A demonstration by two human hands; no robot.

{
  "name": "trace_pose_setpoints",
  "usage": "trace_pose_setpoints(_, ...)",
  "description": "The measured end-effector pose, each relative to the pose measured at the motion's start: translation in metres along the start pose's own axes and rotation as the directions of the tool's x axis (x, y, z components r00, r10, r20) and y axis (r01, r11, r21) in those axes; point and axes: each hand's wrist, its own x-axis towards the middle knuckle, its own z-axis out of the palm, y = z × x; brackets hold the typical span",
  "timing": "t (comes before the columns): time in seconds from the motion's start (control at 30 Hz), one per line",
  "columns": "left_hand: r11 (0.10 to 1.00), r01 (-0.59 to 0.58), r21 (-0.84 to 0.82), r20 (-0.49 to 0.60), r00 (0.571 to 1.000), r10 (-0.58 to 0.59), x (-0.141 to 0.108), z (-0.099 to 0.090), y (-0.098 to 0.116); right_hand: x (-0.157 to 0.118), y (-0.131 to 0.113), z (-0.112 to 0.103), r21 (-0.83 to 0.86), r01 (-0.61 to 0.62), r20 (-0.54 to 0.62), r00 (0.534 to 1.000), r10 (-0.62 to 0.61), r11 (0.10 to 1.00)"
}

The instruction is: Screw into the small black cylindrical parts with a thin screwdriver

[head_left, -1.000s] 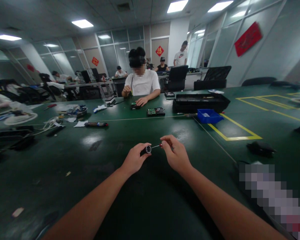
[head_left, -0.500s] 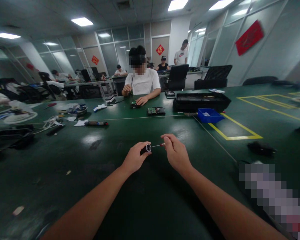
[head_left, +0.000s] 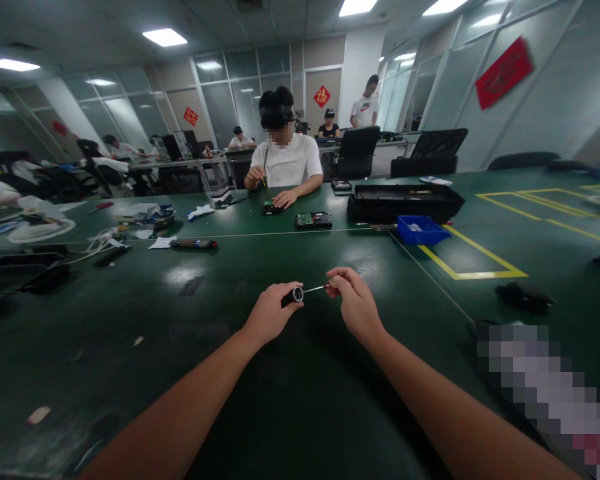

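Over the green table (head_left: 220, 373), my left hand (head_left: 271, 312) is closed around a black cylinder (head_left: 297, 295) with a silvery ring at its end, which faces me and to the right. My right hand (head_left: 355, 301) pinches the red handle of a thin screwdriver (head_left: 315, 289). The metal shaft points left, and its tip is at the ring end of the cylinder. Whether the tip touches it or sits inside is too small to tell.
Across the table a person (head_left: 286, 160) handles a small circuit board (head_left: 271, 207). Another board (head_left: 313, 220), a blue bin (head_left: 421, 231) and a long black tray (head_left: 405, 203) lie beyond my hands. A dark tool (head_left: 194, 245) lies left, cables (head_left: 100, 245) farther left.
My right hand has shifted very slightly and its fingers have turned a little around the screwdriver handle. My left hand keeps its hold on the cylinder. The view has moved slightly.
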Motion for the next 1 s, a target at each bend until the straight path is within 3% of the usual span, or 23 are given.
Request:
trace_pose_setpoints(0.17,1.000,-0.001,0.014,0.012,1.000,0.000,0.000,-0.001,0.001,-0.001,-0.005,-0.001,-0.105,-0.046,0.029,0.998,0.050,0.993)
trace_pose_setpoints(0.43,0.999,0.041,0.005,-0.040,0.998,-0.041,0.000,0.000,-0.002,0.000,0.008,0.006,0.155,-0.096,-0.028,0.994,0.101,0.983)
trace_pose_setpoints(0.53,0.999,-0.035,0.014,-0.058,0.998,0.036,0.002,-0.002,0.002,0.004,0.017,0.007,0.298,-0.152,-0.044,0.984,0.172,0.942)
trace_pose_setpoints(0.63,0.982,-0.168,0.083,-0.008,0.986,0.169,0.005,-0.006,0.005,0.010,0.026,0.002,0.379,-0.217,-0.023,0.970,0.244,0.900)
trace_pose_setpoints(0.7,0.977,-0.173,0.127,0.036,0.985,0.169,0.006,-0.007,0.005,0.014,0.030,-0.002,0.345,-0.259,-0.024,0.959,0.284,0.902)
trace_pose_setpoints(0.87,0.988,-0.080,0.129,0.068,0.995,0.072,0.006,-0.005,-0.001,0.013,0.027,-0.006,0.154,-0.206,-0.205,0.950,0.236,0.966)
trace_pose_setpoints(1.0,0.991,-0.072,0.117,0.064,0.996,0.064,0.004,-0.005,-0.001,0.007,0.011,-0.004,0.110,-0.154,-0.170,0.970,0.171,0.982)
